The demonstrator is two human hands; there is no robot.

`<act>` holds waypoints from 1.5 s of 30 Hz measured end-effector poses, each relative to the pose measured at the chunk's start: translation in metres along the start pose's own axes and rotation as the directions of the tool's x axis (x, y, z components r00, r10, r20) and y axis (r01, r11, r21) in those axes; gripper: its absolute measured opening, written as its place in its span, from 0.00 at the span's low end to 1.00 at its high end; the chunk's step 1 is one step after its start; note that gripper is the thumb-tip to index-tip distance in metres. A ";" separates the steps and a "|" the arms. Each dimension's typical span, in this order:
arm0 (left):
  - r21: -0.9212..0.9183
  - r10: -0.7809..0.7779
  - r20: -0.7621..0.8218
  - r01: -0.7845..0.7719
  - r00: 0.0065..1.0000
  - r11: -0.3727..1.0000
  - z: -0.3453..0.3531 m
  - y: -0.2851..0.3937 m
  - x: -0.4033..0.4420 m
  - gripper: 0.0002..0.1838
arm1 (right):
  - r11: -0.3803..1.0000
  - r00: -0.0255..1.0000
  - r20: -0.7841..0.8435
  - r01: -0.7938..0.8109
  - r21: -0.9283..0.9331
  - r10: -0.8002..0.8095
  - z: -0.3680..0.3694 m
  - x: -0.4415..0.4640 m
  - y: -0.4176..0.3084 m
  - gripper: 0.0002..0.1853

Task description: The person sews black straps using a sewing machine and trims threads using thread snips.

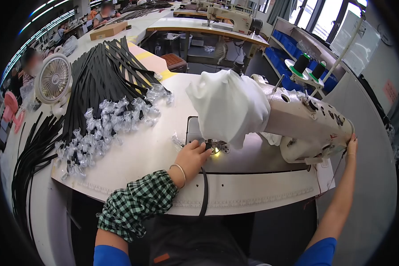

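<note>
My left hand (191, 159), below a green-checked sleeve cover, presses a black strap (205, 190) down beside the lit needle area of a sewing machine (303, 117). The strap runs from under my fingers over the table's front edge. Clear plastic (178, 141) pokes out left of those fingers. My right hand (351, 148) is wrapped on the handwheel (352, 132) at the machine's right end; its fingertips are partly hidden. White cloth (229, 104) covers the machine's head and hides the upper needle bar.
A large bundle of black straps (104, 71) with plastic-wrapped ends lies at left, beside a white fan (54, 80). More black straps (26, 159) hang over the left edge. Thread cones (301, 63) stand behind the machine. A cardboard box (107, 30) sits farther back, near other people.
</note>
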State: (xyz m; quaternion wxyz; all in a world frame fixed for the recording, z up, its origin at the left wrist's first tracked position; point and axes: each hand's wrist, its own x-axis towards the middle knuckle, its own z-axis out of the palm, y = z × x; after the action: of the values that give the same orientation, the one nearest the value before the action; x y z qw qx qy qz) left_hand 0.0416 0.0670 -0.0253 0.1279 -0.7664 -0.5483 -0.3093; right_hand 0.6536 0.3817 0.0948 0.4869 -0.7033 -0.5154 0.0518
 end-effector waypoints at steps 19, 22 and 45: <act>0.027 0.023 0.050 -0.024 0.998 0.999 0.006 -0.004 0.000 0.15 | 0.988 0.988 0.087 -0.119 -0.097 0.128 -0.013 -0.027 -0.048 0.32; 0.014 0.014 0.022 -0.014 1.000 1.000 0.007 -0.005 -0.001 0.15 | 0.986 0.983 0.100 -0.160 0.053 0.154 -0.006 -0.025 -0.030 0.35; 0.027 0.028 0.075 -0.030 0.997 0.999 0.007 -0.006 0.000 0.16 | 0.984 0.995 0.097 0.045 -0.171 -0.029 -0.010 -0.001 -0.024 0.35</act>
State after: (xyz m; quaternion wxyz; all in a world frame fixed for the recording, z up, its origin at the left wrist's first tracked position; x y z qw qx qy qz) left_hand 0.0388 0.0730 -0.0316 0.1226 -0.7835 -0.5457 -0.2707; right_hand 0.6425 0.3739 0.1175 0.4000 -0.7300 -0.5532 0.0308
